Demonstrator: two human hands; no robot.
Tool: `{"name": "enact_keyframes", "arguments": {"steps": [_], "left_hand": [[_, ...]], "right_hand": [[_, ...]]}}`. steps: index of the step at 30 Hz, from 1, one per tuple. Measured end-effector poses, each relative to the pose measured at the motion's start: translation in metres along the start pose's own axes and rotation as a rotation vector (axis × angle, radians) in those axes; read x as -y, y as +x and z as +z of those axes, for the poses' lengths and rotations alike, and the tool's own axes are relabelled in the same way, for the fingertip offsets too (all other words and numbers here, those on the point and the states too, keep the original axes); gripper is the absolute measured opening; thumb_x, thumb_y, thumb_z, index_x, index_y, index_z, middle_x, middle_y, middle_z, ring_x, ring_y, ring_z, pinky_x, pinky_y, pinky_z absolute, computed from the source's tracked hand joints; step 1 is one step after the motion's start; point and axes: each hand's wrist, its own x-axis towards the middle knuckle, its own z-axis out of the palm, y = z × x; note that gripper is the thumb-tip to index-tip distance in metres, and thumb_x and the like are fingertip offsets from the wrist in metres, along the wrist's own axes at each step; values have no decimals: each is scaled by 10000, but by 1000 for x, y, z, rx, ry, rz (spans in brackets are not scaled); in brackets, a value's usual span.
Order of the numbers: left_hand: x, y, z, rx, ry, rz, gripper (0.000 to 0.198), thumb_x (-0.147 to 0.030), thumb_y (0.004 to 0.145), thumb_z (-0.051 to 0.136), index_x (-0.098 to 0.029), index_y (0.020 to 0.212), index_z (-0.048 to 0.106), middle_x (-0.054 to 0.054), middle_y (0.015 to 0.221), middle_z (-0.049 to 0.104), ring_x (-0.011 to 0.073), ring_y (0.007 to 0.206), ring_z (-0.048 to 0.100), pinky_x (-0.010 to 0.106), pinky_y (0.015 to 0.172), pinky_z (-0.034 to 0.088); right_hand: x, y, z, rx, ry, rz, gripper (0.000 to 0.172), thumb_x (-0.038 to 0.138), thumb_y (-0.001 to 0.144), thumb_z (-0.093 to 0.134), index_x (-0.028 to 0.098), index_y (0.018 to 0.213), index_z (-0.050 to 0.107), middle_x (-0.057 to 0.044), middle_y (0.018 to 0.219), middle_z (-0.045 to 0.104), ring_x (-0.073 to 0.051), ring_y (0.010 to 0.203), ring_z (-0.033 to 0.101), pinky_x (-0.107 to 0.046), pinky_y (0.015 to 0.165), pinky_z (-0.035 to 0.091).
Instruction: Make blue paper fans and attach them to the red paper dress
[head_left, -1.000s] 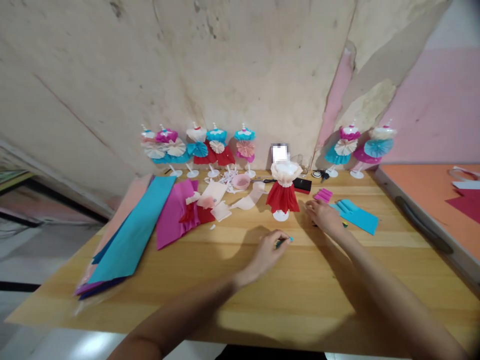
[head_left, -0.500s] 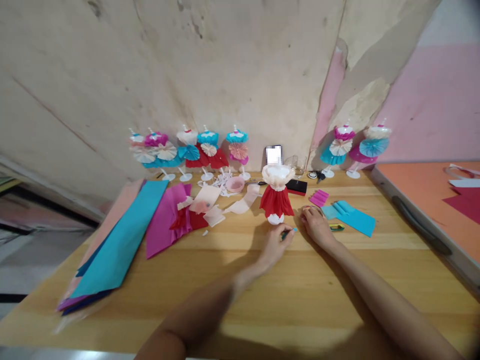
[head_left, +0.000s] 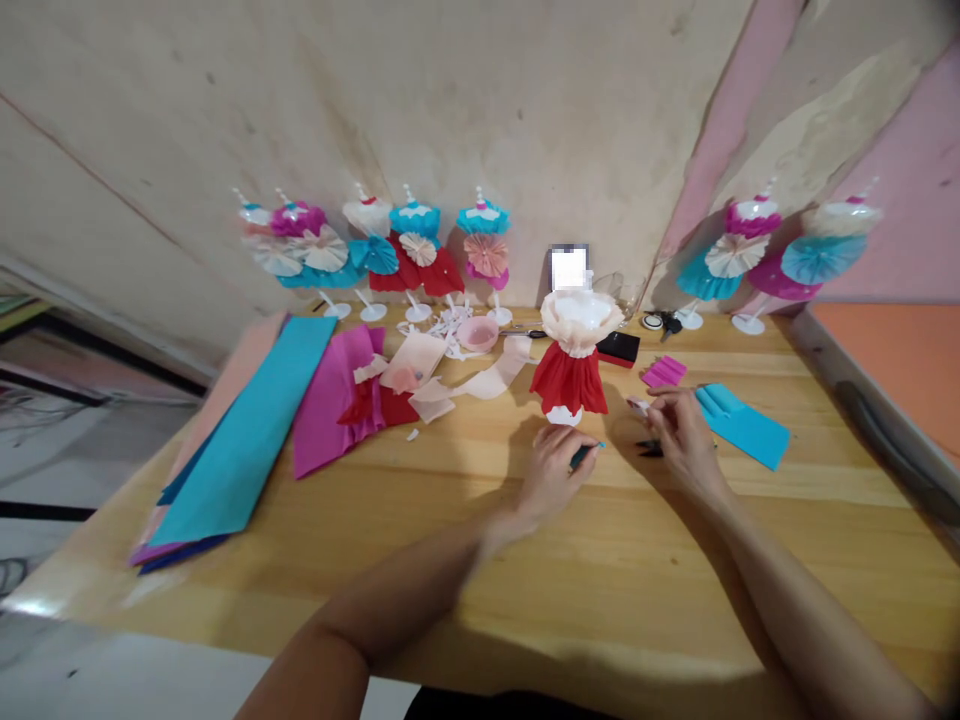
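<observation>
Two hands inspected at the table. Left hand (head_left: 553, 475) pinches a small teal piece (head_left: 583, 457), just below the red paper dress (head_left: 568, 380) on its stand. Right hand (head_left: 682, 440) curled, grip unclear, near blue paper (head_left: 741, 426).

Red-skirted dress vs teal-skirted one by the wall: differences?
The red-skirted paper dress stands forward on the table, the teal-skirted paper dress back by the wall. The red one has a cream ruffled top; the teal one a magenta top. Only the teal one has a cream paper fan. Both stand on white stands.
</observation>
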Motion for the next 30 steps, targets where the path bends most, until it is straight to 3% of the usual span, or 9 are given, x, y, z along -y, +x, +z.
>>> {"name": "enact_keyframes", "arguments": {"steps": [4,6,13,17,24,30], "left_hand": [[1,2,-2,-8,-120,-107,122,-269,946,538,-193,951,633,32,924,686,163,898,617,322,860,466],[1,3,-3,-5,-156,-132,135,-283,945,543,-190,950,641,34,917,685,164,891,617,317,843,474],[-1,1,-2,43,-212,-130,142,-269,944,536,-191,969,651,42,943,678,175,950,612,327,873,478],[-2,0,-1,59,-261,-165,159,-294,947,532,-196,993,649,44,977,684,175,963,619,325,885,478],[-4,-1,1,-29,-368,-252,140,-281,937,550,-185,989,638,38,966,685,159,920,628,292,847,490],[-7,-1,-3,-38,-359,-257,179,-337,949,536,-187,959,634,52,953,677,178,934,630,316,858,498]], "right_hand": [[32,-2,-17,470,88,50,177,388,967,494,233,910,556,-33,896,648,-166,730,575,-289,644,437],[42,-4,-20,579,36,22,177,390,957,519,231,904,576,-16,806,645,-157,680,563,-278,621,419],[42,-11,-9,512,-159,-157,138,356,964,507,242,964,586,-30,853,704,-165,678,630,-281,632,410],[44,-14,-3,477,-70,23,174,406,962,506,246,971,573,-18,796,707,-173,649,647,-284,620,431],[65,-21,17,427,439,358,226,448,931,569,223,941,545,-31,825,717,-191,776,671,-314,742,492],[65,-30,35,269,522,448,247,458,923,584,217,952,544,-16,823,689,-149,699,609,-251,579,424]]}}
